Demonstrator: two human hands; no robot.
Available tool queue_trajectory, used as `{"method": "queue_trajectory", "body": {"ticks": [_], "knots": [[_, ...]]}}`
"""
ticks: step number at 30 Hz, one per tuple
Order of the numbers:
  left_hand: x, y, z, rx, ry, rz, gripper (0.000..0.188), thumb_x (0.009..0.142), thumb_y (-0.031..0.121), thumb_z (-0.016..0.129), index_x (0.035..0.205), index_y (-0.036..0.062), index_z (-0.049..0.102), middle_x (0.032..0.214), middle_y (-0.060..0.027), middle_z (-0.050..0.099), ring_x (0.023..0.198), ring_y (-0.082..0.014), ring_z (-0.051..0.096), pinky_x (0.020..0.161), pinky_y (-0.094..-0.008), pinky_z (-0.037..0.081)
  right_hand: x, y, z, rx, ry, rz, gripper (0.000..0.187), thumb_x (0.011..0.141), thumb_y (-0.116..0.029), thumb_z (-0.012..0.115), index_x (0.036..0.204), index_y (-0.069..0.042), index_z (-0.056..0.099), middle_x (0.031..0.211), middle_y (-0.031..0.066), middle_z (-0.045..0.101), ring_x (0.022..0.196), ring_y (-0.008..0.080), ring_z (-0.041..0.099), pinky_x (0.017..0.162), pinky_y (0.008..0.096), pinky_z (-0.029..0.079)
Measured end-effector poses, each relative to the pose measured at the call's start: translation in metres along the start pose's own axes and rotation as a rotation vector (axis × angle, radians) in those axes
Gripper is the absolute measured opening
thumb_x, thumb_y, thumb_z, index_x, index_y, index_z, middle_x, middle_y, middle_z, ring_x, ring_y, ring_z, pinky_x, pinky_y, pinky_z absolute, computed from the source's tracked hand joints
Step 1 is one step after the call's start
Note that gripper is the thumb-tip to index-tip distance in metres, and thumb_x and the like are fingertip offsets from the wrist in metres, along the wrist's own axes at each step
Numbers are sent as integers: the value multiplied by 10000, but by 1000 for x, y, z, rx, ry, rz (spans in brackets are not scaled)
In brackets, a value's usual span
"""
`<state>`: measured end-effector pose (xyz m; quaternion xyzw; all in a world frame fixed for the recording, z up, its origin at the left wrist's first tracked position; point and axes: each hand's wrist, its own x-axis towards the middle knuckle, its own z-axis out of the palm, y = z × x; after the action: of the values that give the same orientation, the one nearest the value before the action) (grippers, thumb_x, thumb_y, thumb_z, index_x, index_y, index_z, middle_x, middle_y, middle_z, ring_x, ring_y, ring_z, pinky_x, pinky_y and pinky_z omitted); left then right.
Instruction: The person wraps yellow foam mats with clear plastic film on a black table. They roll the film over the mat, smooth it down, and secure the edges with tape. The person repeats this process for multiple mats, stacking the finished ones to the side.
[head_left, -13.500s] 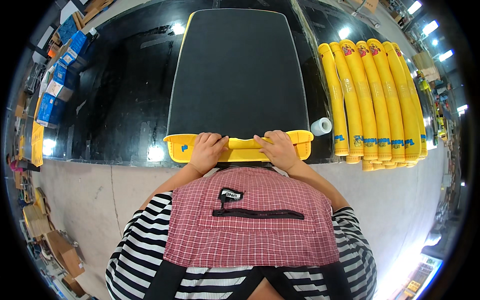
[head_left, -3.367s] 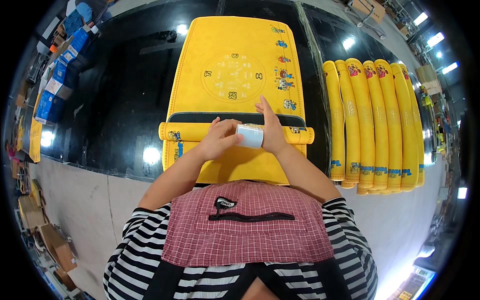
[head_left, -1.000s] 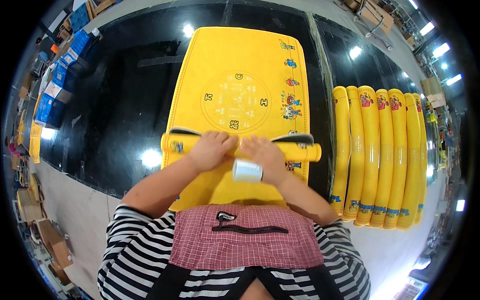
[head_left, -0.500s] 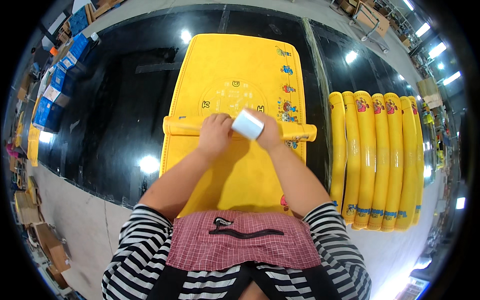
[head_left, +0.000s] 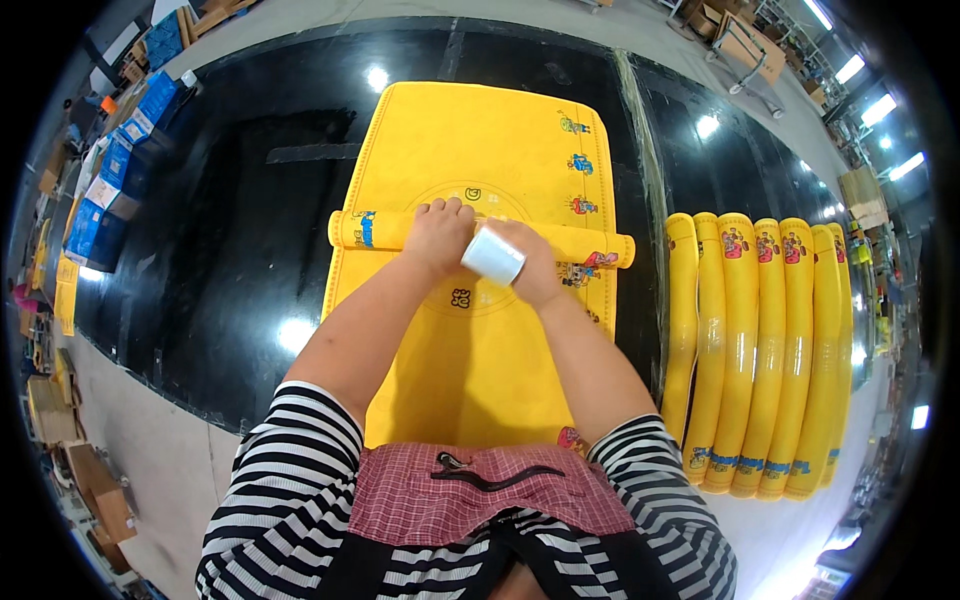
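Observation:
A yellow mat with cartoon figures along its right side point(head_left: 420, 130) lies on the black table. Across it sits a rolled yellow mat point(head_left: 385, 231), a tube lying crosswise. The fingers of my left hand point(head_left: 438, 238) curl over the middle of this tube. Just to the right, my right hand point(head_left: 530, 262) grips a roll of clear tape point(head_left: 493, 257), holding it at the tube's near side. Its fingertips are partly hidden behind the tape roll. A yellow printed surface also lies on the near side of the tube.
Several finished yellow mat rolls point(head_left: 740, 350) lie side by side at the right. Blue boxes point(head_left: 98, 230) stand along the left edge of the black table point(head_left: 230, 220). A cart point(head_left: 745, 65) is on the floor at the far right.
The tube has rolled away from me over the flat mat, with both hands following it. More printed surface shows on its near side. The tape roll stays in my right hand.

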<state>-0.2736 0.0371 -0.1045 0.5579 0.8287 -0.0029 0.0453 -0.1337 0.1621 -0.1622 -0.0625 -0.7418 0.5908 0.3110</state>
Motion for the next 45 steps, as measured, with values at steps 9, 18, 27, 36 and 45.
{"method": "queue_trajectory", "body": {"ticks": [9, 18, 27, 36, 45], "knots": [[0, 10, -20, -130, -137, -47, 761, 787, 504, 847, 1319, 29, 581, 1286, -160, 635, 1225, -362, 595, 1013, -445, 493, -147, -119, 14, -195, -471, -1, 292, 944, -254, 712, 1173, -73, 715, 1046, 73, 754, 960, 210, 728, 848, 359, 574], [-125, 135, 7, -934, -32, 113, 828, 915, 347, 747, 1561, -2, 365, 1476, -296, 509, 1366, -407, 513, 1139, -441, 429, -203, -85, -36, 762, 343, 543, 359, 1061, -273, 590, 1365, -82, 583, 1335, 55, 644, 1209, 215, 627, 1001, 402, 521], [-243, 64, 71, -753, 259, -67, 557, 889, 159, 713, 1426, 106, 578, 1507, -231, 494, 1405, -435, 440, 1168, -505, 382, -227, -170, -169, -377, 286, 897, 297, 925, -229, 755, 1157, -44, 753, 1341, 170, 646, 1077, 220, 683, 932, 322, 524], [-356, -7, 91, -483, 338, -665, 503, 858, 199, 760, 1324, 60, 634, 1485, -297, 483, 1372, -479, 450, 1162, -526, 357, -283, -94, -163, -830, 264, 502, 282, 862, -116, 764, 1130, -26, 766, 1628, 294, 346, 1451, 404, 450, 1153, 410, 402], [-352, -26, 45, -1000, 431, -763, 605, 916, -7, 686, 1477, 19, 461, 1219, -145, 652, 942, -215, 693, 795, -323, 570, -269, -165, -166, -1076, -250, 621, 257, 837, -58, 671, 1041, -93, 825, 1701, 218, 229, 1572, 409, 213, 1251, 419, 272]]}}
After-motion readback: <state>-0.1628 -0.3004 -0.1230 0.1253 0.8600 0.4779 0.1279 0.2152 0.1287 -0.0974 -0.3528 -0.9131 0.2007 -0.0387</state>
